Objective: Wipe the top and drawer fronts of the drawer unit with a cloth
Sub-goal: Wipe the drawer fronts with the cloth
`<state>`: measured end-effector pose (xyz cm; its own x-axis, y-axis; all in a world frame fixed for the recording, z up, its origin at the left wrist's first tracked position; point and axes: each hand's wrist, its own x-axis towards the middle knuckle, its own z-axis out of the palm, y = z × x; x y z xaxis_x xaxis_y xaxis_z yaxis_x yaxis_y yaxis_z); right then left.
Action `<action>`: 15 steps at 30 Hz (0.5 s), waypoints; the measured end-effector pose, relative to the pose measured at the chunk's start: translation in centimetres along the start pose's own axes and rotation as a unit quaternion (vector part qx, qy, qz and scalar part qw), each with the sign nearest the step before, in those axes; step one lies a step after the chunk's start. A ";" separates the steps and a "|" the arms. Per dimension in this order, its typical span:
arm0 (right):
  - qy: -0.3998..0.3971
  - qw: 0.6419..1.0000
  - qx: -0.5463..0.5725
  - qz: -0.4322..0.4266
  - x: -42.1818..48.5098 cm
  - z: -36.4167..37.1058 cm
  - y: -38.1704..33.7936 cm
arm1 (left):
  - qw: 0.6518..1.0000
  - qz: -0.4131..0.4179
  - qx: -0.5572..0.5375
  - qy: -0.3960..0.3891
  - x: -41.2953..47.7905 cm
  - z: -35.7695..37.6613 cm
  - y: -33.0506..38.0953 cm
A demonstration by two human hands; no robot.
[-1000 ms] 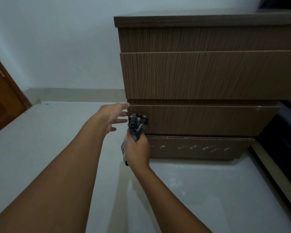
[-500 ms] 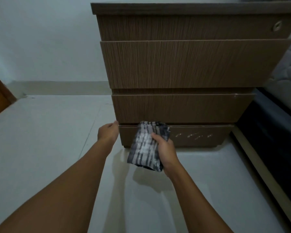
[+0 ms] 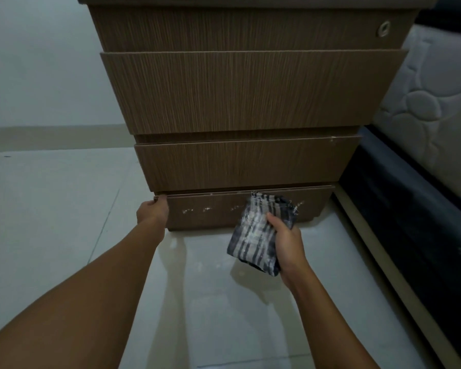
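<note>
The right hand pinches the striped cloth against the bottom drawer. The left hand has its grip closed on the drawer's left top corner.

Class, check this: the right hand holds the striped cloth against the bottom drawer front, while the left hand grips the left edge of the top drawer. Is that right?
Not quite. In the head view, the left hand grips the left edge of the bottom drawer front, not the top drawer. The rest stands: the right hand holds the striped cloth against that same front.
</note>
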<state>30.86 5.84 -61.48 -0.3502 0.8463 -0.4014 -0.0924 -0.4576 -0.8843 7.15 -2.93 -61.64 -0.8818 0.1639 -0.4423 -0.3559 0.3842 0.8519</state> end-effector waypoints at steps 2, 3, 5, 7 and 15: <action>0.009 1.000 -0.001 -0.006 0.0 -0.5 -0.1 | 1.000 -0.010 -0.022 0.001 0.4 0.3 0.0; 0.012 1.000 -0.004 -0.010 0.0 -0.8 -0.1 | 0.999 -0.013 -0.033 0.002 0.5 0.4 0.0; 0.026 0.999 -0.012 -0.018 0.1 -1.2 -0.1 | 0.999 -0.016 -0.049 0.007 0.6 0.7 0.1; 0.047 0.999 -0.014 -0.024 0.2 -1.5 -0.1 | 0.998 -0.017 -0.059 0.009 0.8 0.9 0.1; 0.189 0.974 -0.054 -0.113 0.8 -4.5 -0.3 | 0.997 -0.022 -0.071 0.008 0.7 1.1 -0.3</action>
<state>34.85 7.89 -62.56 0.0387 0.9712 -0.2352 -0.0219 -0.2345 -0.9719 6.99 -1.98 -62.50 -0.8689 0.1350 -0.4762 -0.4334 0.2575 0.8637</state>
